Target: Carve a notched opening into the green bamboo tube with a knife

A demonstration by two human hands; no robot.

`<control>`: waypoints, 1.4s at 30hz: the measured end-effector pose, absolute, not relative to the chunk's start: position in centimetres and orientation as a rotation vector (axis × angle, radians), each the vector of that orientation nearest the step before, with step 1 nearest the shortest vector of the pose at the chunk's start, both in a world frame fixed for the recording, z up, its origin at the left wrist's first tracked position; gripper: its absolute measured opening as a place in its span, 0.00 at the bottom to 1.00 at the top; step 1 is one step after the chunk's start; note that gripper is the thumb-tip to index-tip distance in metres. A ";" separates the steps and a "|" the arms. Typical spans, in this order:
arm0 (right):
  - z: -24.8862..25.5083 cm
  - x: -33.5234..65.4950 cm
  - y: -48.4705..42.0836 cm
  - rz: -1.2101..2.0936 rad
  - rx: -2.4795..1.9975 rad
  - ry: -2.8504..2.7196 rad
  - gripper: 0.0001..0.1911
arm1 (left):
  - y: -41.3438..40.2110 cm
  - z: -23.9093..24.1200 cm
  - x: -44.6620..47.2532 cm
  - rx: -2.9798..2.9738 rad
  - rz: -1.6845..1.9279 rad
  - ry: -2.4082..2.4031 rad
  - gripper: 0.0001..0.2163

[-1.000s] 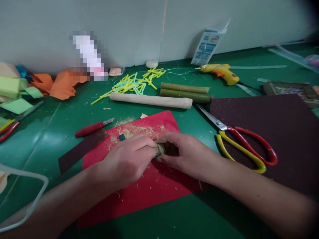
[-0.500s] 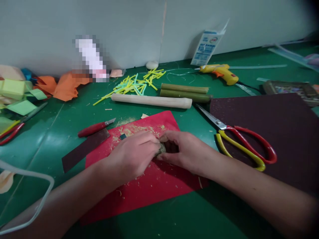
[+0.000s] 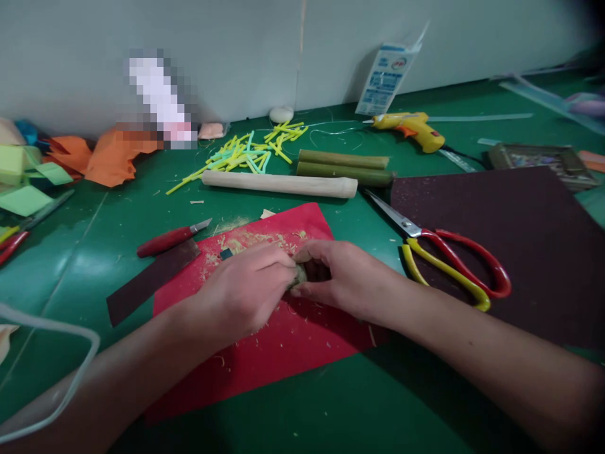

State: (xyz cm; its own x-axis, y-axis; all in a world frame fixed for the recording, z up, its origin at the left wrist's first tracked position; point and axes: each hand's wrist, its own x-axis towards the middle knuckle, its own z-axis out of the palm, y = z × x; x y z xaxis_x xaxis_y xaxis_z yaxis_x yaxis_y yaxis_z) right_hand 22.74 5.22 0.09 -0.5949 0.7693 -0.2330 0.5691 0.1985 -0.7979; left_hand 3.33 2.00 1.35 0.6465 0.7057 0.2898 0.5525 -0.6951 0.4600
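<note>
Both my hands meet over a red sheet [image 3: 293, 340] strewn with pale shavings. My left hand [image 3: 241, 293] is closed, its fingers curled round one end of a short greenish stick piece [image 3: 299, 275]. My right hand [image 3: 343, 277] is closed round the other end. Only a small part of the piece shows between the two hands. A small dark block [image 3: 226, 254] lies on the sheet just beyond my left hand.
A red-handled knife [image 3: 170, 238] and a dark strip [image 3: 151, 280] lie left of the sheet. Red-and-yellow scissors [image 3: 449, 261] rest on a dark brown sheet [image 3: 520, 239] at right. Behind are a wooden dowel [image 3: 278, 183], green bamboo sticks [image 3: 343, 168], yellow-green straw bits [image 3: 246, 154] and a glue gun [image 3: 411, 128].
My hands have drawn closer together over the stick piece, so less of it shows. The view has shifted slightly; nothing else on the table moved.
</note>
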 end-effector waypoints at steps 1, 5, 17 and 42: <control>0.1 22.7 5.2 1.344 -1.283 -2.258 0.07 | 2.0 1.3 3.3 2.537 0.633 0.993 0.08; 0.4 22.6 5.3 1.368 -1.283 -2.242 0.09 | 1.8 1.2 3.1 2.542 0.660 1.018 0.07; 0.5 22.5 4.5 1.173 -1.345 -2.329 0.11 | 2.3 1.2 2.7 2.518 0.624 0.996 0.06; 0.5 22.2 4.6 1.171 -1.330 -2.309 0.08 | 2.2 1.4 3.5 2.578 0.659 0.965 0.08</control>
